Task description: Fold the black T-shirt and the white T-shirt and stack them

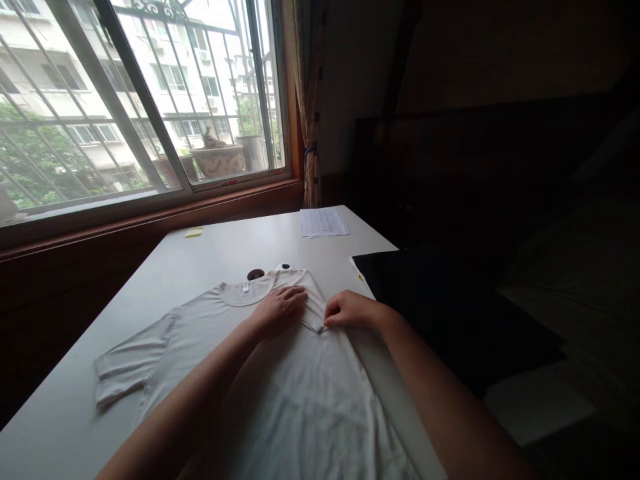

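A white T-shirt lies spread on the white table, its neckline toward the far side and one sleeve stretched out at the left. My left hand rests flat on the shirt just right of the collar, fingers extended. At the shirt's right side, my right hand pinches the edge of the other sleeve, which is folded in over the body. The shirt's lower part runs out of view at the bottom, partly behind my left forearm.
Behind the collar are a dark round object and a small white round object. Printed papers and yellow notes lie farther back. A black flat item covers the right edge. A barred window stands beyond.
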`<state>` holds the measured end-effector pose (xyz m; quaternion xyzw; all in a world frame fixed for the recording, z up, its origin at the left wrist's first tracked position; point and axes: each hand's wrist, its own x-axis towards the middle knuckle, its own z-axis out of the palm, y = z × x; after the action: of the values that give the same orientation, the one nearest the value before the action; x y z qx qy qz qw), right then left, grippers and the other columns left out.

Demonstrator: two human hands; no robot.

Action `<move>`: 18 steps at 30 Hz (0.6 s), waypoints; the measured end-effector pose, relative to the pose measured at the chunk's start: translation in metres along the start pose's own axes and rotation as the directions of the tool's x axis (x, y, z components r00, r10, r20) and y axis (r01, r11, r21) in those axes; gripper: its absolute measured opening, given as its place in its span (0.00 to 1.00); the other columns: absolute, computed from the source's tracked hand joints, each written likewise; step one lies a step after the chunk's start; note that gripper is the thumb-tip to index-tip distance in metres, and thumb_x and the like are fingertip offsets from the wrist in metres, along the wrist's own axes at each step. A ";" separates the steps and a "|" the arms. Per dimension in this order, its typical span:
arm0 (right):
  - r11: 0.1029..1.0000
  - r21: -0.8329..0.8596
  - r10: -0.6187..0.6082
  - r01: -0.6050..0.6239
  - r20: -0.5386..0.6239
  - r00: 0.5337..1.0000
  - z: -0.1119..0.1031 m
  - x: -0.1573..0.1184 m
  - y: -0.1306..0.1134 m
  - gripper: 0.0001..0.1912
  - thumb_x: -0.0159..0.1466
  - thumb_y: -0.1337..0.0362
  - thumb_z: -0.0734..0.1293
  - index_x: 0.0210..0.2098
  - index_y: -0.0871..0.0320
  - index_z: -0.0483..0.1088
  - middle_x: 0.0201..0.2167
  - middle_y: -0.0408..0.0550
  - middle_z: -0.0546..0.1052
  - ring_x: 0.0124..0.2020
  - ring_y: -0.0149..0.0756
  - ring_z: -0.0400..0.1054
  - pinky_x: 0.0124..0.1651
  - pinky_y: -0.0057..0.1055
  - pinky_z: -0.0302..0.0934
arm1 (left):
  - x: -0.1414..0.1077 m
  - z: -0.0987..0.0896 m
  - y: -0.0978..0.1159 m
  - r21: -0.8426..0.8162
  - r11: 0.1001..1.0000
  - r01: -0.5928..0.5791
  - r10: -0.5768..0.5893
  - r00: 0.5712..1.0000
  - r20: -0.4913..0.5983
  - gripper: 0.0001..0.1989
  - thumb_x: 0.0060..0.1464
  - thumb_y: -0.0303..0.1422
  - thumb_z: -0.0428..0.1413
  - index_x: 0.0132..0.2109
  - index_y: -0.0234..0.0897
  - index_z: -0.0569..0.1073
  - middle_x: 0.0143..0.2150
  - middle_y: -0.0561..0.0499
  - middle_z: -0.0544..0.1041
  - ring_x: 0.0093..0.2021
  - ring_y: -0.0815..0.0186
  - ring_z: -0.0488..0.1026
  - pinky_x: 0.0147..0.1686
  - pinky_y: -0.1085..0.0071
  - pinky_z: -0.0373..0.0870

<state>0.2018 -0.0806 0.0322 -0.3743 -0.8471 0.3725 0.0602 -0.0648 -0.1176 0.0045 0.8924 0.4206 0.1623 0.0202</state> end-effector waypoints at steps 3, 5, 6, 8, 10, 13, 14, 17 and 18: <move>1.000 -0.003 0.007 -0.007 -0.006 1.000 -0.002 -0.001 0.002 0.15 0.57 0.54 0.73 0.35 0.58 0.84 0.26 0.43 0.80 0.30 0.35 0.69 0.32 0.28 0.56 | -0.020 -0.004 -0.006 0.011 1.000 -0.020 0.019 1.000 0.013 0.22 0.71 0.38 0.48 0.68 0.41 0.66 0.70 0.43 0.68 0.70 0.52 0.62 0.68 0.48 0.59; 1.000 -0.019 0.002 -0.002 -0.015 1.000 -0.003 -0.002 0.003 0.15 0.59 0.53 0.71 0.35 0.58 0.83 0.24 0.42 0.78 0.28 0.34 0.67 0.30 0.28 0.54 | -0.033 -0.009 -0.004 0.033 0.999 -0.035 0.034 0.999 0.035 0.22 0.71 0.38 0.47 0.68 0.44 0.65 0.70 0.44 0.67 0.71 0.51 0.60 0.68 0.45 0.59; 1.000 -0.027 -0.001 0.000 -0.024 1.000 -0.003 -0.001 0.003 0.15 0.61 0.53 0.70 0.34 0.58 0.83 0.23 0.42 0.77 0.27 0.33 0.66 0.29 0.29 0.53 | -0.039 -0.012 -0.001 0.046 0.998 -0.042 0.039 0.998 0.047 0.21 0.72 0.37 0.46 0.68 0.45 0.66 0.71 0.46 0.67 0.71 0.51 0.60 0.68 0.45 0.59; 0.999 -0.042 -0.024 0.021 -0.078 0.997 -0.002 0.001 0.002 0.16 0.63 0.53 0.69 0.32 0.58 0.82 0.22 0.43 0.76 0.26 0.33 0.66 0.29 0.29 0.53 | -0.049 -0.017 0.006 0.066 0.997 -0.048 0.044 0.998 0.053 0.20 0.72 0.37 0.47 0.67 0.47 0.67 0.70 0.48 0.68 0.71 0.51 0.60 0.68 0.47 0.60; 0.995 -0.061 -0.088 0.077 -0.211 0.973 0.000 0.004 -0.001 0.15 0.64 0.55 0.69 0.31 0.59 0.81 0.26 0.44 0.77 0.29 0.34 0.67 0.33 0.29 0.56 | -0.056 -0.019 0.014 0.077 0.996 -0.044 0.041 0.999 0.036 0.18 0.71 0.37 0.48 0.64 0.47 0.70 0.67 0.49 0.71 0.69 0.52 0.62 0.67 0.49 0.61; 0.976 -0.122 -0.214 0.180 -0.395 0.893 0.006 0.011 -0.004 0.08 0.64 0.62 0.68 0.34 0.59 0.79 0.34 0.47 0.77 0.35 0.36 0.70 0.42 0.30 0.61 | -0.059 -0.018 0.022 0.095 0.995 -0.004 0.003 1.000 0.010 0.16 0.70 0.37 0.50 0.60 0.45 0.73 0.62 0.48 0.74 0.62 0.52 0.67 0.63 0.51 0.65; 0.969 -0.144 -0.245 0.203 -0.403 0.882 0.008 0.012 -0.005 0.06 0.64 0.65 0.69 0.34 0.58 0.79 0.35 0.48 0.76 0.37 0.36 0.70 0.45 0.31 0.62 | -0.059 -0.016 0.023 0.102 0.995 0.018 -0.019 1.000 0.005 0.16 0.69 0.37 0.51 0.60 0.45 0.73 0.60 0.48 0.75 0.59 0.53 0.69 0.62 0.51 0.66; 0.959 -0.161 -0.271 0.233 -0.284 0.920 0.012 0.015 -0.002 0.01 0.60 0.66 0.73 0.32 0.56 0.79 0.36 0.47 0.74 0.42 0.39 0.69 0.48 0.32 0.62 | -0.056 -0.013 0.023 0.113 0.991 0.076 -0.075 0.997 -0.014 0.18 0.69 0.37 0.52 0.63 0.43 0.71 0.58 0.45 0.75 0.54 0.53 0.69 0.58 0.52 0.70; 0.963 -0.150 -0.256 0.225 -0.236 0.937 0.012 0.015 0.000 0.03 0.58 0.65 0.76 0.32 0.56 0.79 0.36 0.47 0.73 0.42 0.40 0.69 0.48 0.32 0.62 | -0.054 -0.013 0.021 0.113 0.990 0.088 -0.086 0.996 -0.021 0.18 0.69 0.37 0.52 0.62 0.42 0.71 0.57 0.45 0.75 0.54 0.53 0.69 0.56 0.53 0.70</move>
<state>0.1867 -0.0777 0.0212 -0.3151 -0.8928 0.2595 0.1903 -0.0851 -0.1739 0.0053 0.8715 0.4680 0.1440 -0.0271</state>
